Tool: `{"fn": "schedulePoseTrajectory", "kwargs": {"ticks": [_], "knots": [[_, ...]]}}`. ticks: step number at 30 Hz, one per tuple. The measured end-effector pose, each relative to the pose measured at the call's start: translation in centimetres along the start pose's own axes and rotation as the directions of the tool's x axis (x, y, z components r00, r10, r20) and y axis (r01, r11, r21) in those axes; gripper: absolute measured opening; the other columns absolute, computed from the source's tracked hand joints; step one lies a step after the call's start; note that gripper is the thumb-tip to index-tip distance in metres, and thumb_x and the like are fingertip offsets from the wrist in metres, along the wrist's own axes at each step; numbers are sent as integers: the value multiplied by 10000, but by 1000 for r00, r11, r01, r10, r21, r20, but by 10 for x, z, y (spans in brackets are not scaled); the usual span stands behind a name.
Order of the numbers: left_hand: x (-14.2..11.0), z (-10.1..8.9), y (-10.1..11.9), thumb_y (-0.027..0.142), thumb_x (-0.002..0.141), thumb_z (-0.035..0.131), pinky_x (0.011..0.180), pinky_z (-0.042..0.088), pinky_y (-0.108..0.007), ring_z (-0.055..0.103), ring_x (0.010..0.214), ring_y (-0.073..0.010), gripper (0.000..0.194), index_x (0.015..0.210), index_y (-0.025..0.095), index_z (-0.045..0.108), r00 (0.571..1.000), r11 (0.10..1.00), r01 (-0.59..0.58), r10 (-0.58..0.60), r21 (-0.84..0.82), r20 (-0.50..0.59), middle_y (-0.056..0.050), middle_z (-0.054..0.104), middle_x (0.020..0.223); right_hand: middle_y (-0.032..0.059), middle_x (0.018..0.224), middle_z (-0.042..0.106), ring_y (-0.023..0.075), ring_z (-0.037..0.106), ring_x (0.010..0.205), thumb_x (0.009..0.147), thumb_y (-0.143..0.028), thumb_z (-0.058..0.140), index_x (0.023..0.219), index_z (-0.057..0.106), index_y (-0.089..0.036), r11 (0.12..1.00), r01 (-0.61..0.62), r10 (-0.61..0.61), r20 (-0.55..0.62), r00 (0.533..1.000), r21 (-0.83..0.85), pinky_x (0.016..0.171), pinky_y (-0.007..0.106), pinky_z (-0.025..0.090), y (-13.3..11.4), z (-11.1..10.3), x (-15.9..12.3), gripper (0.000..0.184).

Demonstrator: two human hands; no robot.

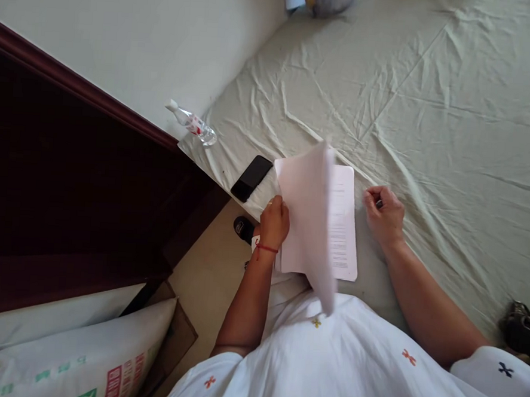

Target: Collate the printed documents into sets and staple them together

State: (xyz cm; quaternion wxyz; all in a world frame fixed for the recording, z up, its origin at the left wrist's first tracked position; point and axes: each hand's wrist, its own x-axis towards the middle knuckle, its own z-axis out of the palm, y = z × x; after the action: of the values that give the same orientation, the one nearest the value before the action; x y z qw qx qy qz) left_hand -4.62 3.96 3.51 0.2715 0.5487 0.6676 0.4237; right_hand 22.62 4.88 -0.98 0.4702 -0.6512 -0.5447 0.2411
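An open paper booklet (pixel 343 227) with lines of print lies on the pale sheet in front of me. One of its blank-looking leaves (pixel 307 207) stands raised and curved, blurred at its free edge. At the booklet's left edge, my left hand (pixel 275 222) is closed on it, fingers folded over the paper; a red string circles that wrist. My right hand (pixel 384 213) rests on the sheet just right of the booklet, apart from it. Its fingers are curled around a small dark object, mostly hidden by them. A black phone (pixel 251 178) lies beside the booklet's upper left.
Near the wall stands a clear plastic bottle (pixel 196 126) with a white cap. Dark wooden furniture (pixel 69 168) fills the left, with a printed white sack (pixel 85 355) below. Black footwear (pixel 244 228) shows on the floor. A dark object (pixel 524 328) sits at the right edge.
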Motion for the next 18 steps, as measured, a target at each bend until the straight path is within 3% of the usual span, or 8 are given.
{"fn": "schedulePoseTrajectory", "kwargs": {"ticks": [2,5,8,12,15,18], "knots": [[-6,-2,-3,188,905,696,705,355,-307,366,608,-147,346,663,203,449,999,999,-13,12,33,47,22,413,617,-2,791,669,172,558,709,958,-432,561,877,645,-237,998,-24,26,-35,999,54,733,329,446,0,-1,0,227],[-19,-4,-11,277,954,661,686,312,-289,392,640,-151,317,719,210,459,996,1000,-12,14,-23,89,24,442,643,17,933,737,183,642,832,1010,-539,509,1000,681,-244,982,-38,52,-72,996,185,830,340,492,3,-1,2,341],[-31,-2,-18,464,972,649,713,341,-263,424,710,-144,353,788,204,498,996,983,8,8,-185,84,20,472,724,58,1190,746,199,692,1069,1016,-632,472,1189,658,-259,942,-57,69,-24,997,330,980,379,517,7,2,3,451],[-44,4,-17,609,877,734,753,386,-244,421,750,-135,481,794,198,498,995,882,97,-70,-462,75,19,456,766,105,1374,687,240,662,1254,907,-705,628,1324,597,-272,893,-102,65,98,993,438,1063,425,520,6,4,3,602],[-51,12,-14,597,758,846,793,421,-236,449,763,-123,527,797,195,507,983,752,173,-171,-636,66,27,468,779,76,1226,754,265,718,1132,863,-724,671,1262,649,-290,872,-168,49,259,965,460,963,437,581,3,1,2,590],[-56,19,-15,580,658,916,841,448,-230,509,815,-117,565,860,198,552,955,638,236,-291,-733,54,27,537,834,31,922,783,269,754,846,887,-758,602,1035,733,-300,860,-298,83,462,883,415,724,420,617,2,-3,0,498]]}}
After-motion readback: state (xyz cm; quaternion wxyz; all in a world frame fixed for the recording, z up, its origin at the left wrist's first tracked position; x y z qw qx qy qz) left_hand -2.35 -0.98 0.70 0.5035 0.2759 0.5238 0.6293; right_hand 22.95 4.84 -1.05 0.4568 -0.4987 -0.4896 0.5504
